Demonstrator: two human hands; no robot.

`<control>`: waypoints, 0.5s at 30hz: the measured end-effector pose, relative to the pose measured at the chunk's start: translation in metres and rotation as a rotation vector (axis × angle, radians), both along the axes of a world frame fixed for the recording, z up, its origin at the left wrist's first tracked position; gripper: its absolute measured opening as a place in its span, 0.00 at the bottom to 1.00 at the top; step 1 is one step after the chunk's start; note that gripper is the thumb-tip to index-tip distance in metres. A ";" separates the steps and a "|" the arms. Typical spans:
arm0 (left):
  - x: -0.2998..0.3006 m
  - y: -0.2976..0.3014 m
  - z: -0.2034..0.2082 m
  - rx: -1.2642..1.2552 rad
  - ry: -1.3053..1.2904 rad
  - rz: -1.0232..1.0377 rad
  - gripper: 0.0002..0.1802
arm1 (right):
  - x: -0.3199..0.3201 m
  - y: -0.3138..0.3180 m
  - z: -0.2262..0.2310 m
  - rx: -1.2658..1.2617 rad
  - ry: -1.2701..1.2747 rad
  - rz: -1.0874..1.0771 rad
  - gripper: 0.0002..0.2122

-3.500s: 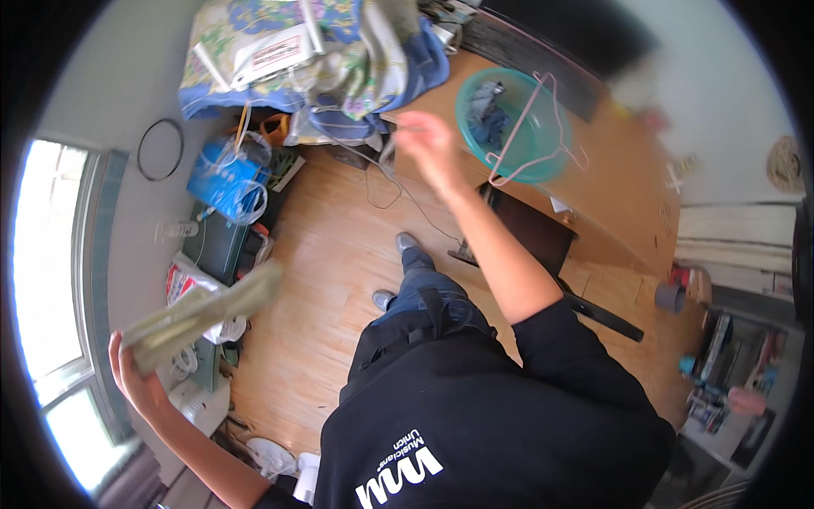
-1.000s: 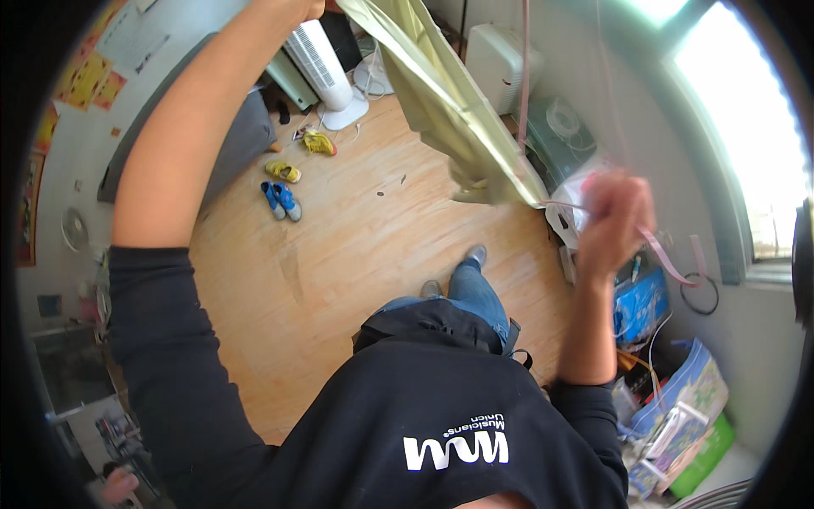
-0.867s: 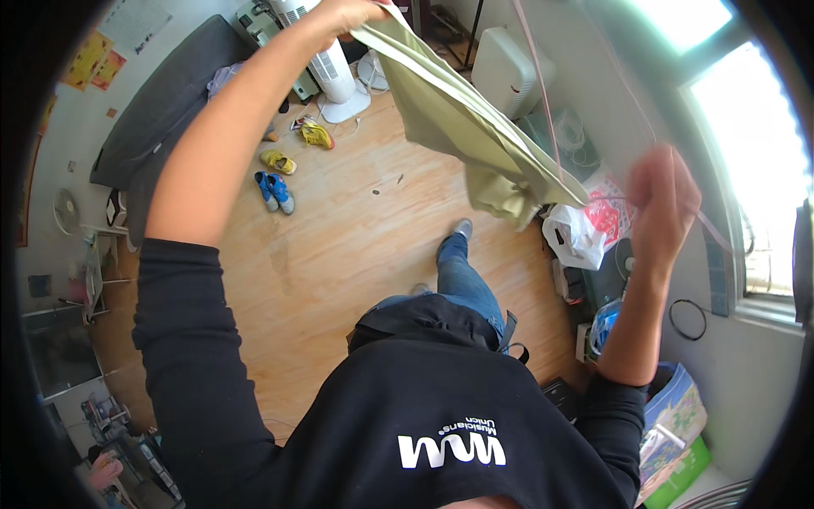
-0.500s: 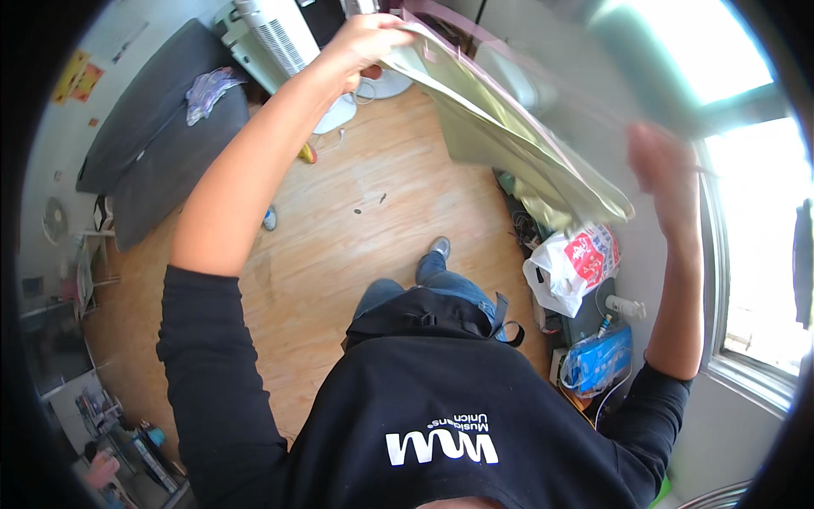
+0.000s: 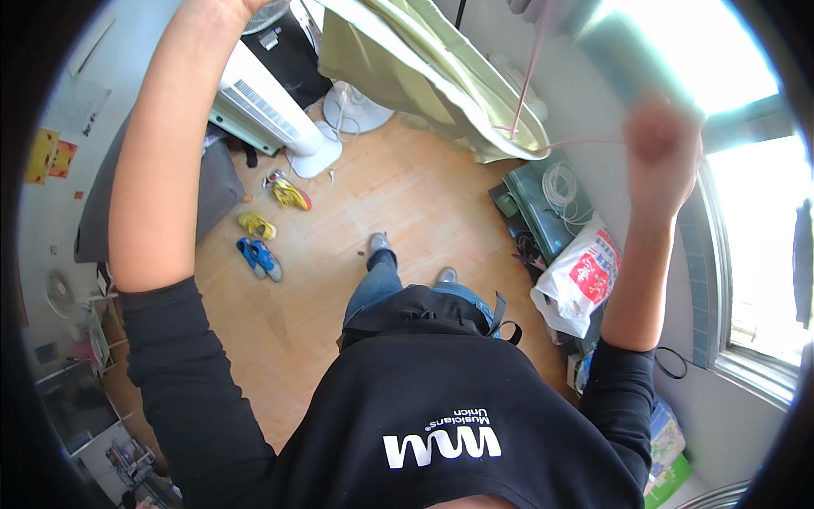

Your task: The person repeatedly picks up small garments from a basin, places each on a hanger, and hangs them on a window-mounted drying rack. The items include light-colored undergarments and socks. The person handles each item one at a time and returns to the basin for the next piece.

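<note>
A pale green fabric piece (image 5: 398,72) with a folded, lighter edge hangs across the top of the view and slants down to the right. My left hand (image 5: 227,7) is at the upper edge, left of the fabric; its fingers are cut off, so its grip is hidden. My right hand (image 5: 666,140) is raised near the window, closed like a fist and smeared by motion. A thin pink cord (image 5: 585,142) runs from the fabric's lower right end to this hand. Another pink stretch rises from that end toward the top.
White tower fan (image 5: 275,106) and a round white base (image 5: 360,106) stand far left. Yellow shoes (image 5: 291,193) and blue shoes (image 5: 259,259) lie on the wooden floor (image 5: 331,220). A white plastic bag (image 5: 577,280) and coiled white cable (image 5: 564,191) sit right, below the window (image 5: 759,237).
My left hand has moved up and left to the view's edge, and the fabric has shifted up and left with it. My right hand stays near the window. More shoes have come into view.
</note>
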State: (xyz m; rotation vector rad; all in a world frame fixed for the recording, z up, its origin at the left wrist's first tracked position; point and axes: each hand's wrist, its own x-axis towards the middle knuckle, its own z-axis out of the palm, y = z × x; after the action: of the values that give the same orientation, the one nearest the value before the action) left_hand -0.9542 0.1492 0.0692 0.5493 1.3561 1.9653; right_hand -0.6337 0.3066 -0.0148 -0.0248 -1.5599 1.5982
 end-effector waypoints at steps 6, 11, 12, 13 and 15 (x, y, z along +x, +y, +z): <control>-0.028 0.019 0.043 0.032 0.032 -0.223 0.12 | -0.069 -0.033 -0.036 -0.235 0.337 -0.146 0.22; -0.059 0.018 0.060 0.077 0.020 -0.336 0.11 | -0.132 -0.060 -0.044 -0.307 0.504 -0.111 0.22; -0.065 0.014 0.066 0.105 0.031 -0.345 0.11 | -0.145 -0.064 -0.045 -0.329 0.500 -0.096 0.22; -0.070 0.012 0.072 0.133 0.042 -0.353 0.11 | -0.156 -0.067 -0.046 -0.351 0.497 -0.080 0.23; -0.082 0.015 0.085 0.115 0.135 -0.208 0.11 | -0.171 -0.073 -0.044 -0.387 0.511 -0.055 0.23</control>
State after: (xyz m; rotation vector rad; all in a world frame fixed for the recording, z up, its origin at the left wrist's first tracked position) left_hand -1.0364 0.1646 0.1543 0.8562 1.2175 1.8707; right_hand -0.8050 0.2337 -0.0587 0.1203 -0.8451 1.6771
